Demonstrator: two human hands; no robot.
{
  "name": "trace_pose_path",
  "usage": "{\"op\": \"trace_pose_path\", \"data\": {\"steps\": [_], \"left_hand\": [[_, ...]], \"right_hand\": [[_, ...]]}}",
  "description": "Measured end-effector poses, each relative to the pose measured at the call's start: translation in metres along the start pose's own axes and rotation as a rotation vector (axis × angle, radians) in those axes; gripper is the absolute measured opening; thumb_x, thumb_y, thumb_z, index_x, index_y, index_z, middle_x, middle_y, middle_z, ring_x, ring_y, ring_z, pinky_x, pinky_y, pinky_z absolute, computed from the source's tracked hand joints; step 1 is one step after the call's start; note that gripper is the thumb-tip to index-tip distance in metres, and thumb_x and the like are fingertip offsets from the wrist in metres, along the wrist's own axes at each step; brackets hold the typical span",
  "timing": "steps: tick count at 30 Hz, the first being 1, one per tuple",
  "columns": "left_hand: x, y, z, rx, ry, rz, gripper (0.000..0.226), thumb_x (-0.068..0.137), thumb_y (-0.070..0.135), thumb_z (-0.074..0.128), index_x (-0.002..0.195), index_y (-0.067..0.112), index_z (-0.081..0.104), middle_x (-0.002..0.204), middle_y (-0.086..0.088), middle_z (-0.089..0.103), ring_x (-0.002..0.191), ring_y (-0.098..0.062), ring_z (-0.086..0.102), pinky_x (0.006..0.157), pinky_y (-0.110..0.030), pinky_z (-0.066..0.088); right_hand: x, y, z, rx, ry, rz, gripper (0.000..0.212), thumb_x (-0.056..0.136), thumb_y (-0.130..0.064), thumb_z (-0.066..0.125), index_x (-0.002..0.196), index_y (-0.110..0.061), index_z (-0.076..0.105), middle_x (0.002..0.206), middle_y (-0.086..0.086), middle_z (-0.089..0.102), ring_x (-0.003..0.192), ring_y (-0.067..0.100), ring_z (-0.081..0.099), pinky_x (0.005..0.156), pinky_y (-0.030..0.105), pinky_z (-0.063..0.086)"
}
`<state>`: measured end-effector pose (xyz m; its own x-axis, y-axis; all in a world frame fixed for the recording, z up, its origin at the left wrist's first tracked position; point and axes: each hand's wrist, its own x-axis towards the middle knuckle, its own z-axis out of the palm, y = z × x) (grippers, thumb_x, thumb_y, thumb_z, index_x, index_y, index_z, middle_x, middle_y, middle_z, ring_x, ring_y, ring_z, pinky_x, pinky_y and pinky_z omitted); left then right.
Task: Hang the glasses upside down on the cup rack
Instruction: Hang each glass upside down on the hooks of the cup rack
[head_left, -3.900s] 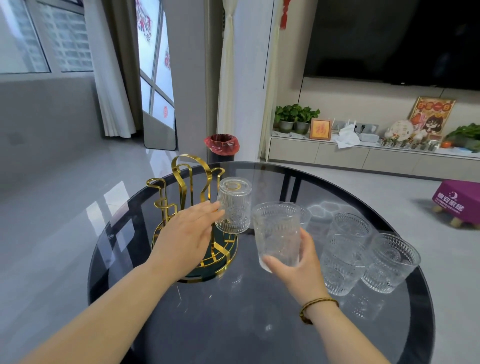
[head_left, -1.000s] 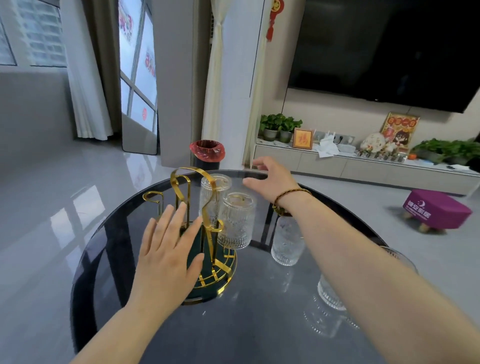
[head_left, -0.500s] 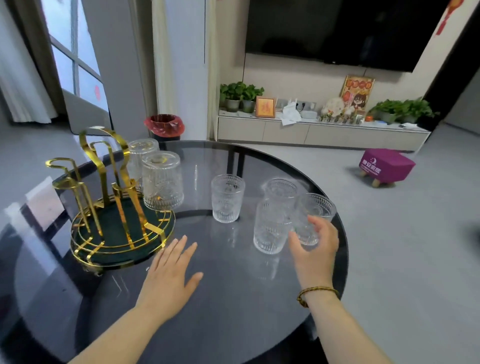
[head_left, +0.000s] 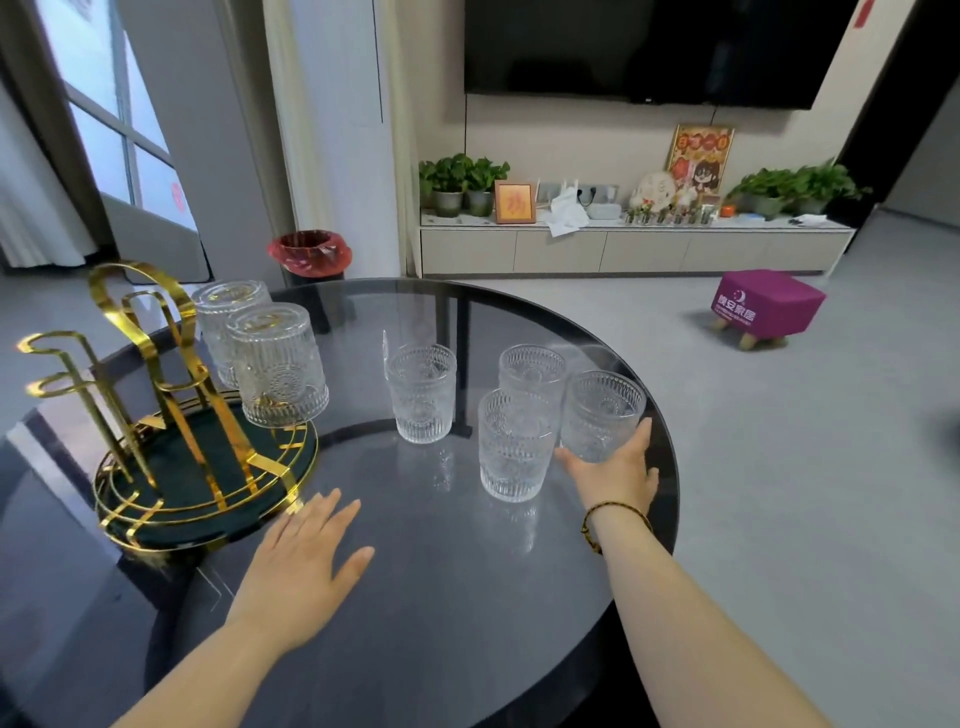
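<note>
A gold cup rack (head_left: 156, 374) on a round dark green base stands at the table's left. Two ribbed glasses hang upside down on it, one in front (head_left: 278, 364) and one behind (head_left: 223, 317). Several more ribbed glasses stand upright on the table: one in the middle (head_left: 421, 392), one behind (head_left: 530, 371), one in front (head_left: 514, 444). My right hand (head_left: 615, 473) wraps around the lower part of the rightmost glass (head_left: 600, 413) near the table's right edge. My left hand (head_left: 301, 558) lies flat on the table just in front of the rack, fingers spread, holding nothing.
The round dark glass table (head_left: 415, 597) ends right beside the held glass. Beyond it are grey floor, a red-lined bin (head_left: 309, 252), a purple stool (head_left: 763, 306) and a low cabinet (head_left: 623, 249) with plants under a wall TV.
A second glass now hangs on the rack. My right hand came back from the rack to the table's right edge and closed on the rightmost glass. My left hand dropped flat onto the table.
</note>
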<state>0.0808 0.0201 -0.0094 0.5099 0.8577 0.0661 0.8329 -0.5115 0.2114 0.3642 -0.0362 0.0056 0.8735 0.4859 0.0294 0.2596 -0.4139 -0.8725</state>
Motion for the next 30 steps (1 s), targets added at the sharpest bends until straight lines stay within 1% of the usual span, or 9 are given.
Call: {"op": "trace_pose_path", "data": {"steps": [3,6,10,15,17,20,23,27,30], "left_hand": [[0.0,0.001,-0.001,-0.005,-0.006,-0.011,0.056,0.09,0.048,0.03,0.139,0.027,0.012,0.153,0.002,0.011,0.14,-0.013,0.005,0.115,-0.031,0.003],[-0.001,0.003,-0.003,-0.022,-0.011,-0.018,0.056,0.091,0.048,0.031,0.139,0.027,0.013,0.153,0.002,0.011,0.14,-0.013,0.005,0.115,-0.031,0.002],[-0.002,0.005,-0.008,-0.071,-0.035,-0.025,0.056,0.091,0.045,0.035,0.138,0.026,0.014,0.153,0.002,0.01,0.14,-0.013,0.005,0.115,-0.032,0.003],[-0.009,-0.001,-0.019,-0.244,0.028,-0.065,0.057,0.089,0.037,0.047,0.138,0.025,0.019,0.152,0.002,0.015,0.139,-0.015,0.013,0.114,-0.034,0.014],[-0.022,-0.021,-0.031,-0.278,0.099,-0.089,0.054,0.089,0.033,0.047,0.137,0.025,0.023,0.151,0.002,0.018,0.138,-0.015,0.017,0.113,-0.035,0.018],[-0.026,-0.029,-0.036,-0.25,0.167,-0.033,0.048,0.09,0.028,0.048,0.134,0.025,0.031,0.149,0.004,0.024,0.137,-0.013,0.022,0.113,-0.033,0.018],[-0.034,-0.051,-0.049,-0.241,0.242,-0.032,0.046,0.088,0.023,0.052,0.131,0.024,0.037,0.145,0.003,0.033,0.134,-0.015,0.028,0.112,-0.035,0.021],[-0.044,-0.085,-0.057,-0.221,0.332,-0.131,0.048,0.085,0.021,0.056,0.13,0.019,0.039,0.146,-0.005,0.032,0.132,-0.024,0.034,0.109,-0.041,0.026],[-0.047,-0.109,-0.058,-0.248,0.339,-0.241,0.057,0.085,0.026,0.055,0.135,0.02,0.028,0.152,-0.006,0.016,0.135,-0.028,0.026,0.109,-0.046,0.025]], "right_hand": [[0.003,0.001,0.004,-0.016,0.046,0.015,0.108,0.061,-0.044,0.072,0.137,-0.023,-0.001,0.134,0.011,0.048,0.134,0.027,0.028,0.112,0.04,0.001],[0.004,0.003,0.005,-0.048,0.087,-0.013,0.093,0.062,-0.042,0.072,0.132,-0.016,0.017,0.124,0.014,0.056,0.126,0.025,0.04,0.113,0.038,0.0],[0.0,0.002,0.0,-0.028,0.18,-0.048,0.082,0.061,-0.034,0.074,0.126,-0.011,0.028,0.128,0.014,0.052,0.124,0.028,0.04,0.115,0.039,0.005],[-0.001,-0.018,-0.034,-0.017,0.323,-0.245,0.083,0.056,-0.026,0.078,0.124,-0.008,0.034,0.127,0.017,0.05,0.117,0.034,0.043,0.107,0.048,0.022],[-0.011,-0.048,-0.039,0.025,0.251,-0.398,0.083,0.056,-0.025,0.079,0.125,-0.01,0.034,0.126,0.018,0.047,0.117,0.026,0.042,0.104,0.046,0.028],[-0.016,-0.079,-0.06,0.063,0.052,-0.593,0.081,0.058,-0.02,0.078,0.126,-0.017,0.034,0.124,0.01,0.042,0.105,-0.003,0.03,0.093,0.018,0.027],[-0.032,-0.123,-0.062,0.042,-0.127,-0.718,0.085,0.057,-0.017,0.079,0.128,-0.017,0.032,0.116,-0.001,0.039,0.106,0.005,0.033,0.089,0.013,0.025],[-0.06,-0.18,-0.044,0.086,-0.288,-0.672,0.079,0.061,-0.018,0.076,0.125,-0.016,0.029,0.111,-0.004,0.034,0.099,0.008,0.035,0.073,0.001,0.031],[-0.076,-0.211,-0.019,0.09,-0.359,-0.683,0.075,0.063,-0.02,0.075,0.12,-0.015,0.027,0.109,-0.001,0.034,0.094,0.012,0.039,0.075,0.015,0.036]]}}
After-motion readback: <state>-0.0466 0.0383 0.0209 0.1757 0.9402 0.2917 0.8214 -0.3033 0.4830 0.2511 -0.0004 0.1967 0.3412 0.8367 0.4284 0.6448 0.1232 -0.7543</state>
